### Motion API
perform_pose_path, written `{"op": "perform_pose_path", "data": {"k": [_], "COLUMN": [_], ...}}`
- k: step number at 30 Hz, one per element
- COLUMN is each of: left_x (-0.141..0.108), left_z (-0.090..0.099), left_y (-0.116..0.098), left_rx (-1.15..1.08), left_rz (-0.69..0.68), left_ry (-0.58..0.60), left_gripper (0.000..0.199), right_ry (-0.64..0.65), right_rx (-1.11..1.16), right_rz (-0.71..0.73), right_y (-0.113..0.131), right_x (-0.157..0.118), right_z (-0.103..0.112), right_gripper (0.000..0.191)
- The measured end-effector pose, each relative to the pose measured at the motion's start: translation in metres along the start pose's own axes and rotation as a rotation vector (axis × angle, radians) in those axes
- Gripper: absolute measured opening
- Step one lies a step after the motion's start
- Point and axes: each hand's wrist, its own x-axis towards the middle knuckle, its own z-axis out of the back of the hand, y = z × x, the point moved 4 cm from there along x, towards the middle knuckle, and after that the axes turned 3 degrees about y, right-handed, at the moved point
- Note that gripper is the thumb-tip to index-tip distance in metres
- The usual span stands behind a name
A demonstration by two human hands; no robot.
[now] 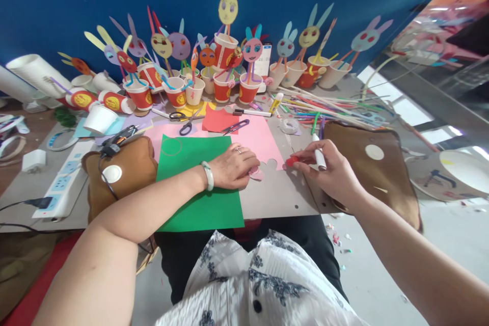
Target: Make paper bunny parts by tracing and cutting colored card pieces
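My left hand (234, 168), with a ring and a pale bangle, lies over the right side of a green paper sheet (202, 209). Its fingers are bent together onto a small pink paper cut-out (256, 175), partly hidden beneath them. My right hand (332, 165) is raised slightly at the table's right front. A white marker pen (319, 157) sits tilted in its fingers, dark end down. At the thumb and fingertip shows a small red piece (292, 161), its kind unclear. Pink paper (263, 137) with a cut edge lies between the hands, partly under the green sheet.
Paper cups (140, 96) with rabbit-faced paper figures line the back. Scissors (188, 127), red paper (219, 119), clear tape (289, 126) and pipe cleaners (328, 104) lie in front. Brown cushions (369, 173) flank the workspace; a power strip (64, 178) is at left.
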Motion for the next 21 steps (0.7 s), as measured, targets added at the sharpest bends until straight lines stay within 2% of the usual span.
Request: {"op": "perform_pose_path", "data": {"k": [11,21], "left_x": [0.0,0.0], "left_z": [0.001,-0.001], "left_y": [-0.001,0.0], "left_rx": [-0.009,0.007], "left_rz": [0.012,0.003], "left_ry": [0.007,-0.002], "left_gripper": [0.024,0.022], "right_ry": [0.181,0.258], "right_rx": [-0.143,-0.196], "right_rz": [0.148,0.189], "right_y": [0.013,0.019], "right_x": [0.007,0.01], "right_z": [-0.007,-0.01], "right_gripper": [0.028,0.023]}}
